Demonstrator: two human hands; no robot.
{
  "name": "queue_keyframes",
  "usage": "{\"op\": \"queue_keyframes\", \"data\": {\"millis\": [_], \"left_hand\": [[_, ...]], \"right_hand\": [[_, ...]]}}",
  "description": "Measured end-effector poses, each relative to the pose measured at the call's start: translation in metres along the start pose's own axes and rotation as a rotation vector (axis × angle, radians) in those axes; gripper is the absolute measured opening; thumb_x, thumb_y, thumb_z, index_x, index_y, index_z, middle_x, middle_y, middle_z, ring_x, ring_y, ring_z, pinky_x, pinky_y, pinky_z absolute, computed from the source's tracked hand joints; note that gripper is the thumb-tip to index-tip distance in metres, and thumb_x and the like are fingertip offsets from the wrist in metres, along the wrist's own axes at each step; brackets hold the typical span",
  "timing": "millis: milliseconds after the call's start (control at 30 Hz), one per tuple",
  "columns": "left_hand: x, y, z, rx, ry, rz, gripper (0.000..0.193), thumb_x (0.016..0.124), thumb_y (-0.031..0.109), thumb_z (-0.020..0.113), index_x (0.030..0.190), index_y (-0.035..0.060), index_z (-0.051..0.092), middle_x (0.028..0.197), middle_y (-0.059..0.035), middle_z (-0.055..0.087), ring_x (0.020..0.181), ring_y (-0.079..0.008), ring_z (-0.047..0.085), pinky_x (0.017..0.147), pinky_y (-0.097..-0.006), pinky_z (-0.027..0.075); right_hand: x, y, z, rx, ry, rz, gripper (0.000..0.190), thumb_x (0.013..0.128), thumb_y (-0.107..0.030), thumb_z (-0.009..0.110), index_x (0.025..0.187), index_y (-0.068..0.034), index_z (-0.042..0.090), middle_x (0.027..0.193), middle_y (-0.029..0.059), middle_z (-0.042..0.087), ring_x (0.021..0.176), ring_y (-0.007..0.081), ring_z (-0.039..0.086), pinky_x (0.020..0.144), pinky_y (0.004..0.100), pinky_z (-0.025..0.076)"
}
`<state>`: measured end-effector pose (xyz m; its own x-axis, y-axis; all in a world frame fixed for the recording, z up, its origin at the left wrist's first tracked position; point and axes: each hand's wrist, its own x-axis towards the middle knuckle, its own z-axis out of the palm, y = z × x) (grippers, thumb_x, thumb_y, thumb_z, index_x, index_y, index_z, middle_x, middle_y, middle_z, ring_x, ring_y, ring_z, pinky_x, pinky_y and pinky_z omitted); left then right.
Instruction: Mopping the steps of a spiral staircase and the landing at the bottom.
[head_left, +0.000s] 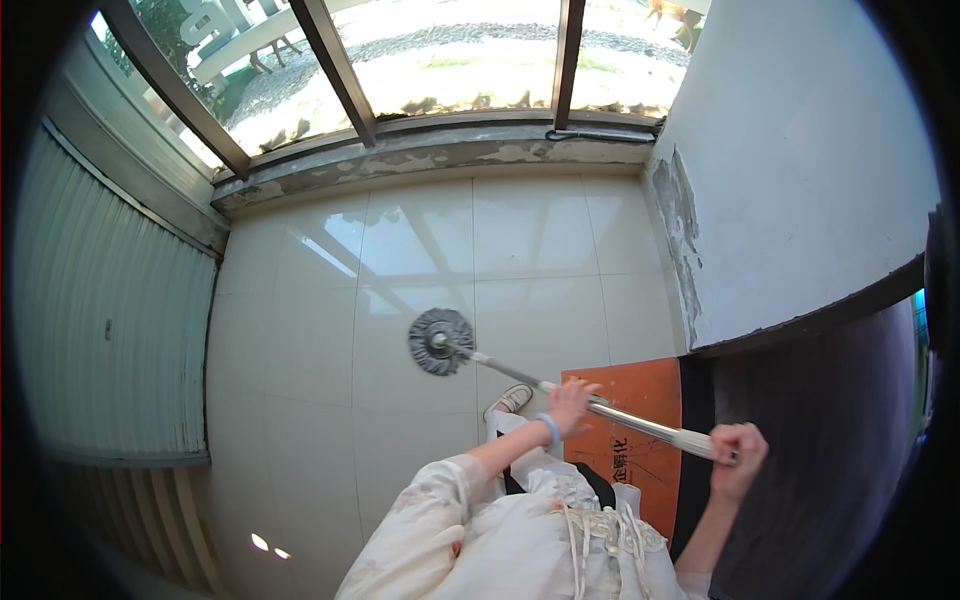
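Observation:
A spin mop's round grey string head (441, 342) lies on the glossy tiled floor (420, 240), out in front of my foot. Its metal handle (637, 422) slants from the head down to the right across my front. My left hand (573, 407), with a pale blue band at the wrist, is wrapped around the middle of the handle. Around the light grip at the handle's top end, my right hand (739, 457) is closed. One white shoe (515, 397) shows just below the lower part of the handle.
An orange mat (622, 382) with printed writing lies at my right, beside a dark surface. Ahead runs a peeling sill (442, 154) under tall windows, with a thin rod on it. A ribbed pale shutter (112, 322) stands left, a white wall (795, 172) with peeling paint right.

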<state>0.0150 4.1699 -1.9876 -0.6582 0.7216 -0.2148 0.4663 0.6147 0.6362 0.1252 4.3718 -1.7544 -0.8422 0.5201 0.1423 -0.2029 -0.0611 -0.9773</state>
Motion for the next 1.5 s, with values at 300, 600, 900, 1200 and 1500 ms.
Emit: {"op": "queue_keyframes", "data": {"millis": [300,600,900,1200,1500], "left_hand": [[0.076,0.170,0.049,-0.346,-0.064,0.691,0.058,0.062,0.004,0.068,0.113,0.0178,0.044,0.099,-0.0063,0.049,0.103,-0.0268,0.047,0.094,-0.0434,0.032],[0.099,0.179,0.072,-0.281,-0.013,0.596,0.026,0.069,0.007,0.065,0.089,0.0142,0.050,0.088,-0.0034,0.051,0.092,-0.0236,0.051,0.083,-0.0388,0.037],[-0.005,0.047,-0.039,-0.197,0.277,0.359,0.025,0.071,0.007,0.058,0.092,0.0119,0.045,0.089,-0.0053,0.049,0.090,-0.0247,0.049,0.080,-0.0403,0.034],[-0.181,-0.268,-0.077,0.014,0.486,-0.318,0.029,0.065,0.007,0.062,0.090,0.0142,0.050,0.091,-0.0056,0.052,0.096,-0.0251,0.050,0.089,-0.0424,0.033],[-0.366,-0.397,-0.095,-0.003,0.389,-0.570,0.017,0.063,0.006,0.063,0.076,0.0127,0.054,0.088,-0.0051,0.053,0.102,-0.0252,0.049,0.089,-0.0412,0.035]], "right_hand": [[-0.078,-0.124,-0.039,-0.417,0.402,-0.419,0.030,0.091,-0.020,0.038,0.063,-0.008,0.040,0.050,-0.0011,0.029,0.045,0.0069,0.030,0.054,0.0238,0.033],[-0.072,-0.103,-0.035,-0.517,0.603,-0.438,0.030,0.088,-0.014,0.038,0.059,-0.007,0.039,0.043,-0.0013,0.027,0.038,0.0071,0.030,0.049,0.0233,0.036],[-0.010,-0.095,0.053,-0.145,0.240,-0.310,0.032,0.092,-0.019,0.038,0.062,-0.009,0.039,0.045,-0.0016,0.031,0.039,0.0070,0.031,0.047,0.0228,0.033],[-0.073,0.106,0.282,0.038,-0.250,0.353,0.016,0.085,-0.013,0.049,0.075,-0.002,0.054,0.057,0.0043,0.050,0.061,0.0164,0.054,0.073,0.0337,0.045],[-0.111,-0.063,0.415,0.395,-0.791,-0.522,0.031,0.081,-0.021,0.063,0.107,-0.009,0.050,0.089,0.0105,0.059,0.078,0.0151,0.059,0.060,0.0270,0.044]]}}
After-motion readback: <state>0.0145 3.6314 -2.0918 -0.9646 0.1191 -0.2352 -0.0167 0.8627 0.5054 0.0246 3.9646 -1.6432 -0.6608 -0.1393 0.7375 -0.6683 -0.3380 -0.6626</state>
